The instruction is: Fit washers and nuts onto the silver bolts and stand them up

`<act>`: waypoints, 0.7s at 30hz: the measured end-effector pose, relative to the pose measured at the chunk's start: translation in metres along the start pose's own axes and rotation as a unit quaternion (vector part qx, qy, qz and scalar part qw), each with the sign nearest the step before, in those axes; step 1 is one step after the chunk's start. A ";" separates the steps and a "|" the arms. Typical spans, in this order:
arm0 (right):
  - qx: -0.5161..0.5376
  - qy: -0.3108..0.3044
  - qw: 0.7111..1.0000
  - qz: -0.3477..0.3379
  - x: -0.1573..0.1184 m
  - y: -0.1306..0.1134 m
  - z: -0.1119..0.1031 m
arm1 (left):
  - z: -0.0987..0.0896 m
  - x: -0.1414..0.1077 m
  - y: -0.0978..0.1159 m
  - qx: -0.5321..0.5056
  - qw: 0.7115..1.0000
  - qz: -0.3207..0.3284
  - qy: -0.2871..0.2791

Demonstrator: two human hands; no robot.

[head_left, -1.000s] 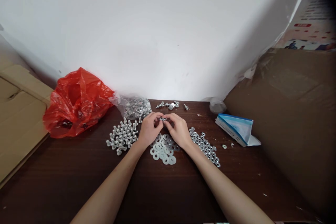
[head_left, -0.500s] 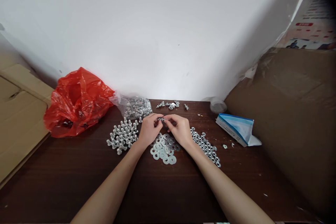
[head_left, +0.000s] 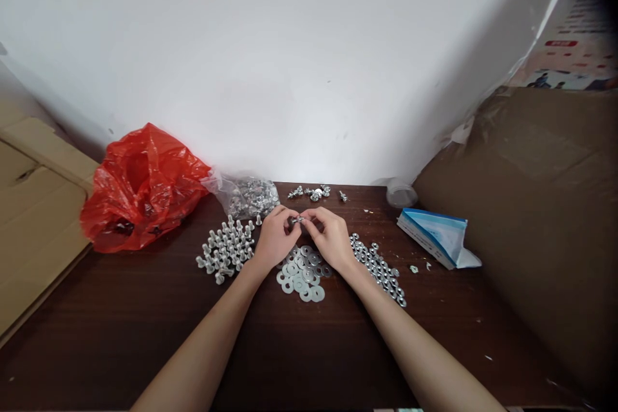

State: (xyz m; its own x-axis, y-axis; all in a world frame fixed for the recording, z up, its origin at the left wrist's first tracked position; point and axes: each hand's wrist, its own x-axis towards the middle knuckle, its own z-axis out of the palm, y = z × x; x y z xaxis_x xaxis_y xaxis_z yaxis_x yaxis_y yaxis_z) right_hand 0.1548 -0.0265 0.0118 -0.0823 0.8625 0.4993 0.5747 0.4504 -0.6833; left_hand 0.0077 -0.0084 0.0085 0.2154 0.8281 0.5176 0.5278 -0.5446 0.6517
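Metal fastener (head_left: pixel 298 219) sits pinched by left hand (head_left: pixel 276 237) and right hand (head_left: pixel 333 236), near washers (head_left: pixel 308 275), between bolts (head_left: pixel 226 246) and nuts (head_left: pixel 379 268).

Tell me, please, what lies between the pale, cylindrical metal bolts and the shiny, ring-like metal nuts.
In the head view, a heap of flat, round, silver metal washers lies there; the left hand and right hand are also between.

The left forearm (head_left: pixel 215 335), in the lower left-centre of the frame, and the right forearm (head_left: pixel 404 335), lower right-centre, are slim and bare, tapering to narrow wrists; the left hand (head_left: pixel 274 238) and right hand (head_left: pixel 333 238) are ungloved, nails too small to make out
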 end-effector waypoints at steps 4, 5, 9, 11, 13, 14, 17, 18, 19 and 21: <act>0.002 0.000 1.000 0.013 0.000 0.000 0.000 | 0.000 0.000 -0.001 0.004 1.000 -0.004 -0.008; 0.002 0.000 1.000 0.015 0.000 0.000 0.001 | 0.001 0.000 -0.002 0.001 1.000 -0.005 -0.010; 0.007 0.003 1.000 0.013 0.000 0.002 0.001 | 0.001 -0.001 -0.003 -0.017 1.000 -0.016 -0.006; 0.013 0.006 1.000 0.015 0.000 0.001 0.001 | 0.001 -0.001 -0.004 -0.017 1.000 -0.014 -0.007; 0.046 0.006 0.998 0.034 0.001 0.001 0.001 | 0.001 -0.001 -0.003 -0.017 1.000 -0.007 -0.010; 0.080 0.003 0.995 0.053 0.001 0.000 0.001 | 0.001 -0.001 -0.002 -0.020 1.000 -0.005 -0.012; 0.224 -0.010 0.965 0.133 0.004 0.000 0.002 | 0.001 0.000 -0.001 -0.046 0.999 -0.012 -0.015; 0.267 -0.013 0.951 0.154 0.005 0.000 0.003 | 0.001 0.000 0.000 -0.057 0.998 -0.017 -0.015; 0.300 -0.013 0.939 0.167 0.005 0.000 0.003 | 0.001 0.000 0.001 -0.068 0.997 -0.021 -0.015; 0.338 -0.008 0.925 0.174 0.007 0.000 0.004 | 0.001 0.000 0.002 -0.086 0.996 -0.029 -0.017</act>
State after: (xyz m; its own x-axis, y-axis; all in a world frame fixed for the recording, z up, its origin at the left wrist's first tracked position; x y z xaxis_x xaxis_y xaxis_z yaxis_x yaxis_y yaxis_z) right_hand 0.1510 -0.0197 0.0132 -0.0036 0.9834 0.1813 -0.0711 0.1806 -0.9810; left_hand 0.0097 -0.0090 0.0096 0.2179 0.8608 0.4598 0.3915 -0.5087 0.7668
